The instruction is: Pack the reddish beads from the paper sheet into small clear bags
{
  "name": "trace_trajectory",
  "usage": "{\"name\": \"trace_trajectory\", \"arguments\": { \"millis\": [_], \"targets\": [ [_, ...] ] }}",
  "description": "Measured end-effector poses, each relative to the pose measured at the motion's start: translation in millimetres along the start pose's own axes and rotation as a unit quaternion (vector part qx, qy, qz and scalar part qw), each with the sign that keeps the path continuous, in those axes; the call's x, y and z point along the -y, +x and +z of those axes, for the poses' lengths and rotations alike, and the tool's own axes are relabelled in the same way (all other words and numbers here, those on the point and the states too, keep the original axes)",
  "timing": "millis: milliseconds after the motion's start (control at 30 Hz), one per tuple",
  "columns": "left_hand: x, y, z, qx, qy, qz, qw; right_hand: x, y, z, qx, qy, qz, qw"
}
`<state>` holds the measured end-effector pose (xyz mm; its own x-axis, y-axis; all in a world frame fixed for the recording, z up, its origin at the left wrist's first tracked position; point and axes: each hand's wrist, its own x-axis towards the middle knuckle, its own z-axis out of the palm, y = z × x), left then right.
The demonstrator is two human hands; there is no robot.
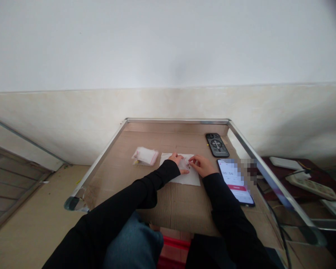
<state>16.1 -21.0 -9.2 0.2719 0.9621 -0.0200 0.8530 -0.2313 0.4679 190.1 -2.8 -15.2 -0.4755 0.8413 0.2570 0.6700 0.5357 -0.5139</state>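
Observation:
A small clear plastic bag [184,163] lies on a white sheet of paper [187,180], between my two hands. My left hand [177,160] holds the bag from the left, its thumb at the near edge and its fingers at the far edge. From the right, my right hand [202,165] reaches in with thumb and fingertips pinched together at the bag's right side. Tiny dark specks show near those fingertips, but what they pinch is too small to name. Left of the paper rests a pack of clear plastic bags [146,155] with a pinkish edge.
Brown cardboard [168,209] covers the metal-framed table [179,121], whose far side stands by the wall. At right lie a dark-cased phone [217,145] and a lit phone [236,183] showing a timer. A power strip [310,186] sits beyond the right rail.

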Motion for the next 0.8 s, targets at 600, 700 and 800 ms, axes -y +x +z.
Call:
{"name": "trace_trajectory", "arguments": {
  "millis": [600, 700, 800],
  "targets": [
    [5.5, 2.1, 4.9, -0.002, -0.027, -0.001, 1.000, 2.1, -1.8, 0.5, 0.010, -0.007, -0.002, 1.000],
    [7.0, 2.4, 6.5, -0.009, -0.029, 0.002, 1.000, 2.8, -2.9, -0.9, 0.013, -0.025, 0.006, 1.000],
    [8.7, 2.8, 7.0, -0.007, -0.039, 0.012, 0.999, 2.9, -3.7, -2.2, 0.025, -0.033, 0.014, 0.999]
  ]
}}
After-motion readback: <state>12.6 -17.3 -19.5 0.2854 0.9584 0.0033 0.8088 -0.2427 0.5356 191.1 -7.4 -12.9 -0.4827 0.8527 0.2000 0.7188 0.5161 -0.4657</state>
